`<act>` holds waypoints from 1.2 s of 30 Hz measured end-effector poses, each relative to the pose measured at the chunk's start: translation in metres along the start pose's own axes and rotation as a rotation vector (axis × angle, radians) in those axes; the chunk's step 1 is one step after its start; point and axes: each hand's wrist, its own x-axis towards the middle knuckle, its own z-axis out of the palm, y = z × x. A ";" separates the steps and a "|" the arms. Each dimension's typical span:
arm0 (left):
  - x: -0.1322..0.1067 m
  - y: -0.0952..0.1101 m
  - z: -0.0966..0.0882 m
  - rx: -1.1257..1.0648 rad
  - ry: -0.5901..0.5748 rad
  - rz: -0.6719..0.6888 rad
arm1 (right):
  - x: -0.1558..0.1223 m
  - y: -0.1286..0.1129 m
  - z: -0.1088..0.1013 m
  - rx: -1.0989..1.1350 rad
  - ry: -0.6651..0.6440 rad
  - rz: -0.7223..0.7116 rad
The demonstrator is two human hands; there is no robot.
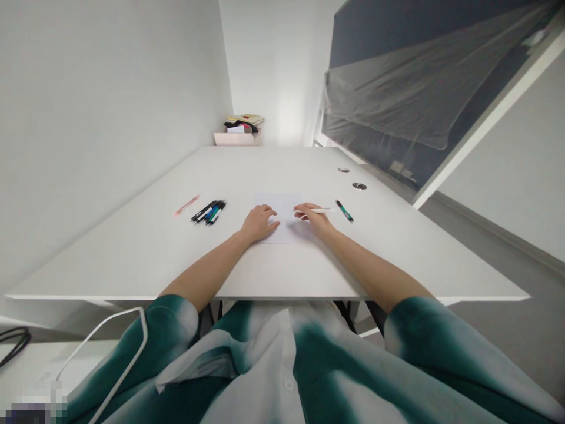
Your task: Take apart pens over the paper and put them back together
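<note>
White paper (pixel 278 203), 1 sheet lying flat on the white desk (pixel 132 253), looks blank (any faint marks would be too pale to tell from here). The left hand (pixel 259 224) rests on it, fingers loosely curled and holding nothing. The right hand (pixel 314 219) is closed around a slim white pen (pixel 324 210) at the sheet's 3 o'clock edge. On this smooth desk, lifting the left hand could let the sheet slide, and a slack grip could drop the pen. Black pens (pixel 208 212) lie at 9 o'clock, a green-and-black pen (pixel 344 211) at 3 o'clock.
</note>
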 end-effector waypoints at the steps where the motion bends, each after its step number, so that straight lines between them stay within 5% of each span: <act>1: 0.000 -0.004 0.001 0.000 -0.019 -0.028 | 0.002 0.002 -0.002 -0.042 0.041 -0.031; 7: -0.001 -0.021 0.008 0.023 -0.159 -0.100 | 0.004 0.014 -0.006 -0.177 0.035 0.010; 14: 0.001 -0.028 0.015 0.021 -0.135 -0.086 | -0.002 0.012 -0.004 -0.466 0.070 0.009; 36: 0.002 -0.034 0.021 0.024 -0.133 -0.064 | 0.001 0.015 -0.003 -0.545 0.058 -0.058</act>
